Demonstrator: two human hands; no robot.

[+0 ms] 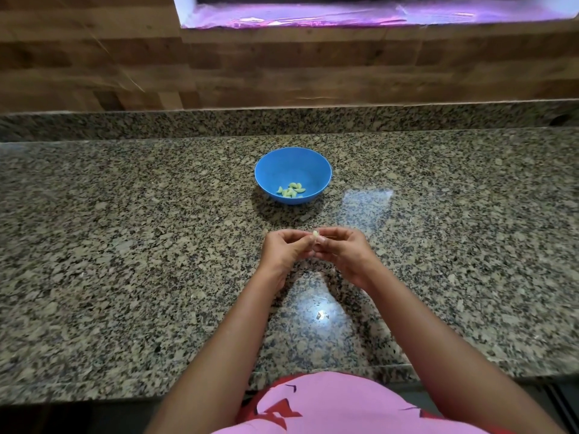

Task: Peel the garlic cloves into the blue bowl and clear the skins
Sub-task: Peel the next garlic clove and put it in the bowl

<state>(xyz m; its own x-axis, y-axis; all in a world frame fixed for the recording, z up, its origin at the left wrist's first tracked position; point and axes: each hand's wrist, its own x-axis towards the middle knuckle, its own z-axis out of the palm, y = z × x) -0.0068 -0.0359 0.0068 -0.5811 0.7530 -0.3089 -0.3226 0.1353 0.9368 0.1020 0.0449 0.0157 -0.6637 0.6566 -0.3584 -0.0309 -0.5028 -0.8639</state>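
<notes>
A person stands at a speckled granite counter (125, 245), seen from above through a camera on their head. Both bare forearms reach forward and the two hands meet above the counter. Between them is one garlic clove (315, 235), small, pale cream and only partly visible, poking up where the fingertips come together. The left hand (283, 250) has its fingers curled and its thumb and fingertips pinched on the clove's left side. The right hand (343, 250) is curled the same way and pinches the clove from the right, so both hands grip it at once. Whether skin remains on it is too small to tell.

Beyond the hands, apart from them, sits a blue bowl (293, 161), round and upright. In its bottom lies a small cluster of peeled cloves (291, 191), pale yellow-green and crescent-shaped, touching one another.

Behind the counter rises a wooden wall (282, 67). A pink shirt (329, 405) shows at the bottom edge.
</notes>
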